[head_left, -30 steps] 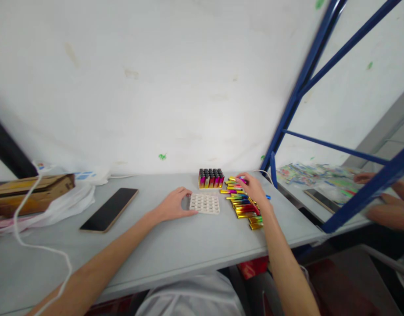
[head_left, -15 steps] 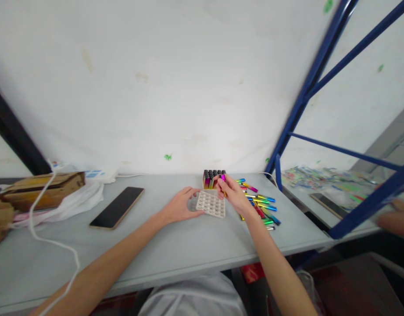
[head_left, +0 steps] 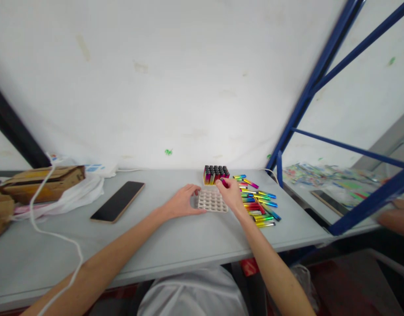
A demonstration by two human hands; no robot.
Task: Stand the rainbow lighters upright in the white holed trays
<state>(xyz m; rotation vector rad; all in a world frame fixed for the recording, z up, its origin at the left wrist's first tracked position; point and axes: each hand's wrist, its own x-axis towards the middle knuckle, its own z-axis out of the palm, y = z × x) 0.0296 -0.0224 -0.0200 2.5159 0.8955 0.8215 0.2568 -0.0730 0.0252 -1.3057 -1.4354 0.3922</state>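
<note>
My left hand [head_left: 184,202] grips the left edge of a pale tray [head_left: 213,202] with rows of round holes, thumb at the near corner and fingers at the far one. Over the tray's far right corner, my right hand [head_left: 230,193] is closed in a pinch on a slim shiny purple tube [head_left: 224,182]; most of it is hidden by the fingers. Just behind the tray stands a block of upright black-topped metallic tubes [head_left: 216,174], packed in rows. Right of my right hand lies a loose pile of shiny coloured tubes [head_left: 261,205].
A phone [head_left: 118,202] lies on the grey table [head_left: 175,245] to the left. Farther left are a cardboard box [head_left: 44,184], a white plastic bag [head_left: 85,195] and a white cable [head_left: 57,239]. A blue metal frame [head_left: 298,105] rises at the right, with another person's blurred hand [head_left: 397,219] beyond.
My right hand has turned palm down and moved slightly right over the tray with the purple tube. The tray now lies flatter and squarer. My left hand keeps its grip.
</note>
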